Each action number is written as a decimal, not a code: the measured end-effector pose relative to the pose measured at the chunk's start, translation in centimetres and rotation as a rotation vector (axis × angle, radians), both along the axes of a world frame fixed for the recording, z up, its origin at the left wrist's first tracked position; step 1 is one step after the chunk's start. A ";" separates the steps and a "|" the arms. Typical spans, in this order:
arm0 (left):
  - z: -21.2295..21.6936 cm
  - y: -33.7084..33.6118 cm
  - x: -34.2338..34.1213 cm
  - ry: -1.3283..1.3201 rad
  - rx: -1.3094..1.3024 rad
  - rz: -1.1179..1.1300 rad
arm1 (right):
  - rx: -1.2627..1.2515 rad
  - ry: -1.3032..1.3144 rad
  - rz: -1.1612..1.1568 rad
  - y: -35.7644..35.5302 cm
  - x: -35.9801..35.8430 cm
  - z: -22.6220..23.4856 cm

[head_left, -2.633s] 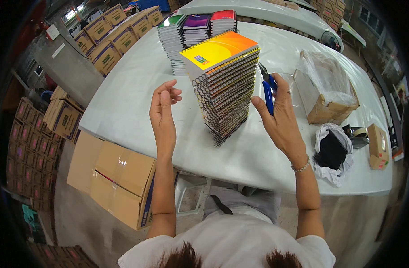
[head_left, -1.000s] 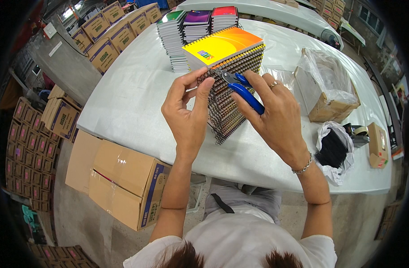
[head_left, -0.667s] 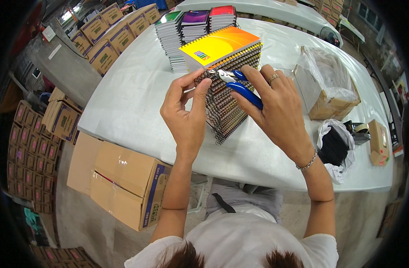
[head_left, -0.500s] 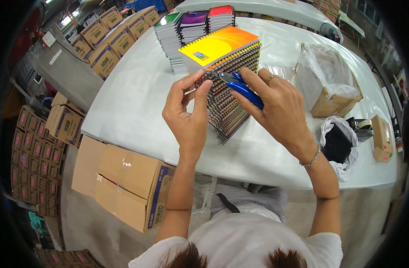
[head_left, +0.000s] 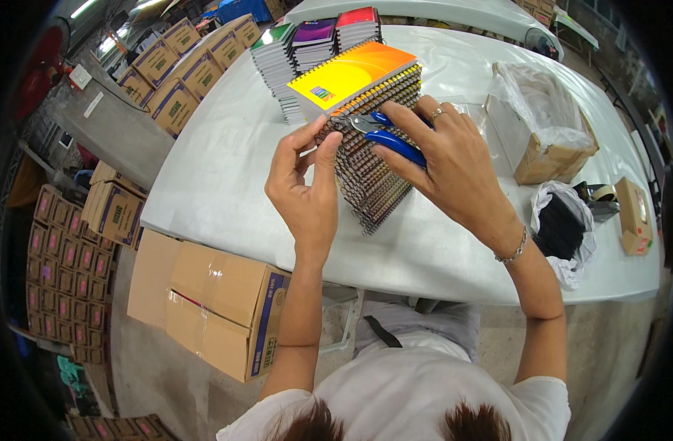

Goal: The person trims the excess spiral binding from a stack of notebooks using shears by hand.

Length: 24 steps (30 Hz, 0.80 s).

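A tall stack of spiral notebooks point(head_left: 384, 158) stands on the table, its dark coil spines facing me. The top notebook point(head_left: 347, 77) has a yellow and orange cover. My left hand point(head_left: 305, 180) is closed at the near left corner of the top notebook, thumb and forefinger pinching the end of its coil binding. My right hand point(head_left: 454, 165) grips blue-handled wire cutters point(head_left: 397, 148), whose metal jaws point left at that same coil end, close to my left fingertips. Whether the blades touch the wire is too small to tell.
Behind stand stacks of green, purple point(head_left: 314, 31) and red notebooks. On the right are an open carton point(head_left: 550, 158) lined with plastic, a white bag point(head_left: 564, 231) of black coils, a tape dispenser point(head_left: 600, 200) and a small box point(head_left: 632, 217). A large carton point(head_left: 211, 305) sits below the table's front edge.
The whole view has shifted slightly. Both hands and the wire cutters stay at the same corner of the top notebook, with only a slight movement of the cutters.
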<state>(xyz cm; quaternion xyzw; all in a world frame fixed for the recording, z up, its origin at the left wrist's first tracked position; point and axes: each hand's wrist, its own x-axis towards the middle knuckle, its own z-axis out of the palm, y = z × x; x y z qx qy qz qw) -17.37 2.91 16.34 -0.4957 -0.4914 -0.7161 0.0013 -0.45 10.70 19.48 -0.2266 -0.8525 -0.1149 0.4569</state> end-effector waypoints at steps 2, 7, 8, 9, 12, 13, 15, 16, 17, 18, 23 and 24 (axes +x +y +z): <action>0.1 0.0 0.0 -0.004 0.009 0.000 | -0.064 -0.016 0.021 -0.1 0.0 0.0; 0.1 0.3 0.2 -0.008 0.033 -0.015 | -0.210 -0.029 0.055 0.0 0.0 -0.7; 0.0 0.3 0.3 -0.010 0.037 -0.021 | -0.223 -0.024 0.065 0.0 0.0 -0.8; -0.1 0.4 0.2 -0.019 0.041 -0.027 | -0.238 -0.009 0.059 -0.1 0.0 -0.8; -0.6 0.8 0.2 -0.039 0.071 -0.049 | -0.262 0.025 0.022 -1.0 0.2 -0.8; -0.8 1.0 0.2 -0.040 0.094 -0.057 | -0.256 0.028 0.000 -1.2 0.5 -0.8; -0.8 1.3 0.4 -0.060 0.097 -0.081 | -0.235 0.028 -0.025 -1.2 0.9 -0.9; -0.7 1.4 0.6 -0.080 0.078 -0.098 | -0.219 0.025 -0.027 -1.1 1.0 -1.2; -0.6 1.5 0.8 -0.099 0.059 -0.114 | -0.204 0.022 -0.030 -1.0 1.1 -1.4; -0.4 1.7 1.1 -0.108 0.059 -0.093 | -0.205 0.020 -0.026 -1.0 1.1 -1.5; -0.5 2.3 1.7 -0.099 0.051 -0.081 | -0.166 0.026 -0.009 -0.6 0.7 -1.6; -0.7 2.5 1.7 -0.063 0.070 -0.056 | -0.167 0.030 -0.003 -0.6 0.6 -1.6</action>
